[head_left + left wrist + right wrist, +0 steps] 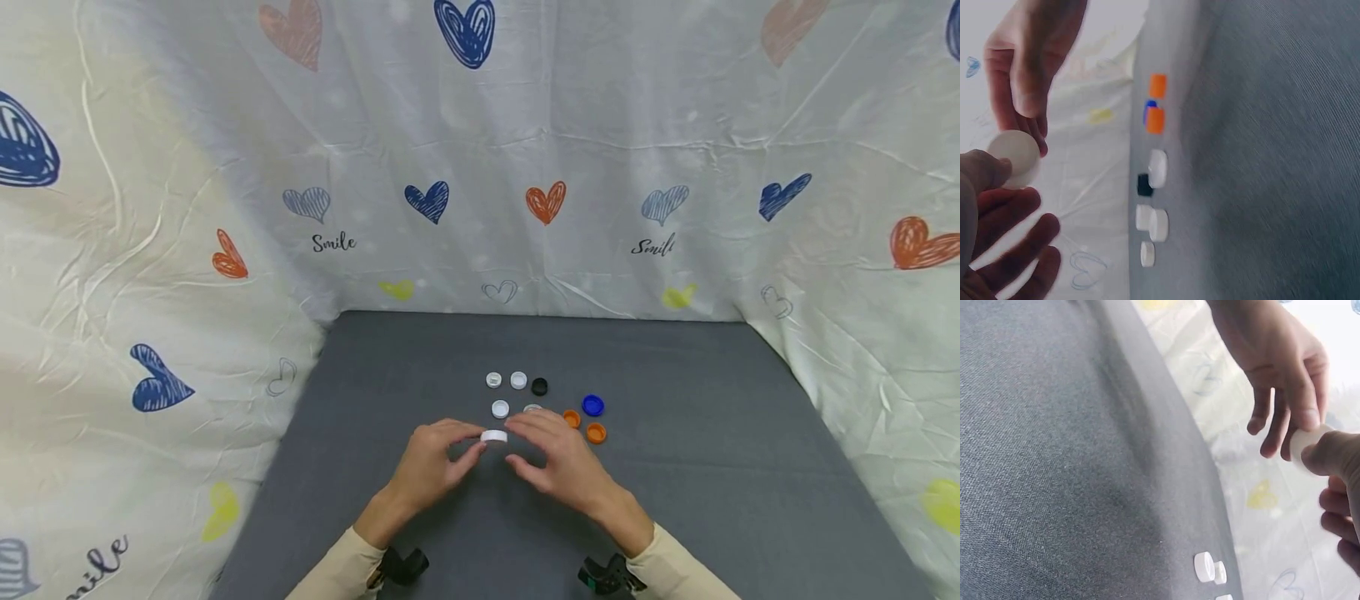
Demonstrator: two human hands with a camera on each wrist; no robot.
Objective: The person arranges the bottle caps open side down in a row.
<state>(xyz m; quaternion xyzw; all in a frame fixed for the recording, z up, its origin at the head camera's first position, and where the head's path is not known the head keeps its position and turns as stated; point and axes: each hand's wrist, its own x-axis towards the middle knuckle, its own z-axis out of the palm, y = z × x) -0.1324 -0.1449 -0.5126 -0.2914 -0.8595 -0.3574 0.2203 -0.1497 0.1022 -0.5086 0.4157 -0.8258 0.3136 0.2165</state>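
My L hand (433,465) pinches a white cap (494,436) over grey tabletop (412,358); R hand (566,467), unclenched, is just beside, contact unclear. Other caps (500,409) beyond, 1 part-hidden by R hand. Heart-print curtain (600,100) w/ edges cut off.

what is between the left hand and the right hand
A white cap, pinched by the left hand in front of the right hand's fingers; the head view shows it in the gap between the hands.
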